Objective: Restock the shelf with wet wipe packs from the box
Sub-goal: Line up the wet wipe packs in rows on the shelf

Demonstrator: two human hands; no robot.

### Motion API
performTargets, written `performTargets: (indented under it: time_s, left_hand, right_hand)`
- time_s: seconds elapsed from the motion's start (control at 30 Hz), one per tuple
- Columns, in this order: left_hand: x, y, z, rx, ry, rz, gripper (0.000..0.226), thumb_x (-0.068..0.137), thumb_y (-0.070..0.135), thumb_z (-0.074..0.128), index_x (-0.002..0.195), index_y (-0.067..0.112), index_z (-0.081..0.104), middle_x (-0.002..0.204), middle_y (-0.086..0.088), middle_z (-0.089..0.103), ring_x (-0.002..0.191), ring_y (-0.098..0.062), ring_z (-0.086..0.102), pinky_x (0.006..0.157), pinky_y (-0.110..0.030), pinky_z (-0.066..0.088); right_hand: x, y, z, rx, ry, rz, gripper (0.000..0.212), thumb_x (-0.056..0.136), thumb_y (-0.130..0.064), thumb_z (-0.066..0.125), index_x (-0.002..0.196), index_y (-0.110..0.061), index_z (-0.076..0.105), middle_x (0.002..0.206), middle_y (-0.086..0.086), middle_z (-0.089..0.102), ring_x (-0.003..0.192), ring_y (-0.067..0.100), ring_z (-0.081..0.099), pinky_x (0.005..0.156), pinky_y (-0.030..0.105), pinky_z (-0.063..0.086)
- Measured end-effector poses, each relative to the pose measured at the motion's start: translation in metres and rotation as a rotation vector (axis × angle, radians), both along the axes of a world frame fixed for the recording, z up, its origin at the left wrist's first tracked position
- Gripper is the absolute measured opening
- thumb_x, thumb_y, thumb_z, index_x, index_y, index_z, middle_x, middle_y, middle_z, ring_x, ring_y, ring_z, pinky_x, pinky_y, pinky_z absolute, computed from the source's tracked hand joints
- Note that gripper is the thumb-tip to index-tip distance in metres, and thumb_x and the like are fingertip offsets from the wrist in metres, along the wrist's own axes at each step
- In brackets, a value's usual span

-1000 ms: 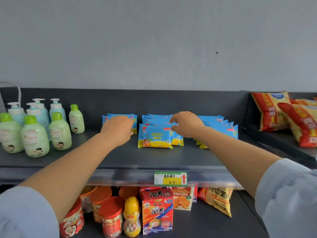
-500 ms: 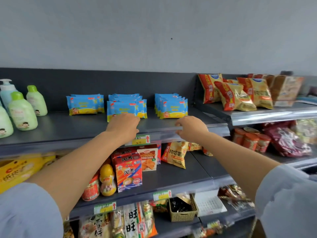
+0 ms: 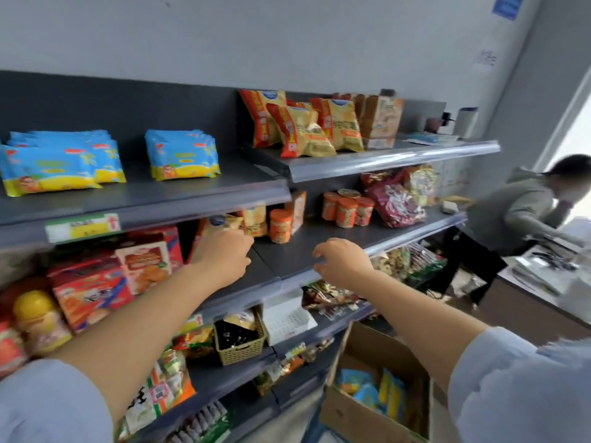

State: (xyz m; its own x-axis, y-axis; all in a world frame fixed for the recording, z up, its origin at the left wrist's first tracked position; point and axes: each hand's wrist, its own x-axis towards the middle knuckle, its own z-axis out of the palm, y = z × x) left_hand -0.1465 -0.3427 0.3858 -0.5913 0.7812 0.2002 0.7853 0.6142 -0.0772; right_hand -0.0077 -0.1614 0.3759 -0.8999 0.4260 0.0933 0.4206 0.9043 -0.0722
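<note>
**Hands off the top shelf, turning toward the box**

A second ago both hands were set among the blue-and-yellow plastic wet wipe packs (image 3: pixel 182 155) on the dark grey metal top shelf (image 3: pixel 198 190). Now they have left the packs and dropped in front of the tier below. The view has swung right and downward, which brings the open brown cardboard box (image 3: pixel 351 417) on the floor into sight. I judge that one batch is placed and the person is going back for more.

The left hand (image 3: pixel 224 254) has its fingers loosely curled and grasps nothing, in front of the red snack cartons (image 3: pixel 144 260) on the second tier. The right hand (image 3: pixel 340 262) is likewise empty, its fingers relaxed and half bent over that tier's front edge.

The shelved packs lie in neat stacks up and to the left, well apart from both hands. The spare packs (image 3: pixel 361 385) in the box lie low and to the right, beneath the right forearm and nearer that hand. Fetching them calls for a reach down.
</note>
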Motion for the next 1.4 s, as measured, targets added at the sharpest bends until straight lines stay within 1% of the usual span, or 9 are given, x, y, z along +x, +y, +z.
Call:
performTargets:
  time_s: [0.23,0.37,0.43,0.53,0.7,0.9,1.03,1.2,1.4]
  left_hand:
    - [0.069,0.096,-0.075,-0.079,-0.114,-0.078,0.019,0.097,0.026,0.051,0.113,0.018,0.057,0.112,0.000,0.056,0.111,-0.021,0.052,0.083,-0.038,0.050]
    - [0.096,0.137,-0.119,-0.136,-0.170,-0.109,0.023,0.095,0.017,0.051,0.117,0.015,0.059,0.116,-0.002,0.058,0.109,-0.024,0.055,0.082,-0.039,0.051]
    - [0.105,0.154,-0.139,-0.171,-0.209,-0.124,0.022,0.095,0.020,0.051,0.116,0.016,0.059,0.116,-0.002,0.058,0.108,-0.024,0.055,0.079,-0.038,0.051]
    - [0.113,0.179,-0.168,-0.211,-0.271,-0.156,0.017,0.095,0.026,0.053,0.107,0.016,0.060,0.111,-0.002,0.058,0.107,-0.025,0.056,0.082,-0.040,0.051]
    - [0.115,0.222,-0.219,-0.286,-0.356,-0.187,0.018,0.094,0.023,0.052,0.110,0.019,0.060,0.112,-0.001,0.057,0.110,-0.026,0.055,0.083,-0.042,0.051]
    - [0.108,0.270,-0.278,-0.382,-0.431,-0.260,0.023,0.094,0.028,0.056,0.115,0.018,0.059,0.116,-0.002,0.057,0.114,-0.024,0.053,0.089,-0.040,0.049]
    - [0.105,0.295,-0.320,-0.446,-0.474,-0.307,0.028,0.093,0.025,0.055,0.120,0.019,0.058,0.119,-0.001,0.057,0.116,-0.023,0.052,0.090,-0.040,0.050]
    - [0.109,0.317,-0.373,-0.544,-0.510,-0.339,0.023,0.094,0.025,0.054,0.116,0.018,0.059,0.115,-0.001,0.057,0.114,-0.022,0.051,0.087,-0.039,0.049]
    - [0.112,0.343,-0.441,-0.666,-0.548,-0.326,0.029,0.093,0.030,0.058,0.118,0.017,0.058,0.116,-0.002,0.056,0.115,-0.023,0.050,0.088,-0.037,0.046]
  right_hand:
    - [0.083,0.077,-0.070,-0.048,-0.111,-0.081,0.028,0.089,-0.020,0.054,0.116,-0.020,0.063,0.117,0.003,0.062,0.111,0.028,0.058,0.084,0.039,0.053]
    - [0.118,0.111,-0.110,-0.079,-0.164,-0.132,0.031,0.090,-0.024,0.054,0.120,-0.021,0.061,0.120,0.003,0.062,0.111,0.027,0.057,0.084,0.040,0.053]
    - [0.129,0.125,-0.129,-0.118,-0.209,-0.153,0.031,0.091,-0.028,0.054,0.120,-0.020,0.061,0.120,0.003,0.061,0.113,0.026,0.057,0.087,0.040,0.053]
    - [0.142,0.143,-0.157,-0.162,-0.250,-0.180,0.029,0.090,-0.030,0.056,0.116,-0.019,0.063,0.117,0.005,0.061,0.113,0.027,0.055,0.089,0.039,0.051]
    - [0.145,0.172,-0.203,-0.239,-0.301,-0.239,0.029,0.089,-0.029,0.058,0.116,-0.019,0.063,0.118,0.006,0.060,0.113,0.028,0.055,0.089,0.036,0.050]
    - [0.136,0.205,-0.259,-0.335,-0.352,-0.295,0.031,0.091,-0.026,0.052,0.118,-0.018,0.064,0.119,0.007,0.059,0.115,0.028,0.054,0.089,0.038,0.050]
    - [0.132,0.224,-0.301,-0.394,-0.403,-0.331,0.030,0.091,-0.021,0.052,0.118,-0.016,0.064,0.117,0.008,0.059,0.114,0.028,0.055,0.086,0.038,0.049]
    - [0.129,0.237,-0.359,-0.502,-0.473,-0.358,0.028,0.090,-0.024,0.056,0.116,-0.016,0.063,0.118,0.009,0.058,0.115,0.029,0.053,0.089,0.037,0.049]
    - [0.124,0.254,-0.430,-0.572,-0.538,-0.323,0.034,0.090,-0.029,0.059,0.122,-0.017,0.060,0.120,0.008,0.059,0.115,0.028,0.053,0.091,0.038,0.051]
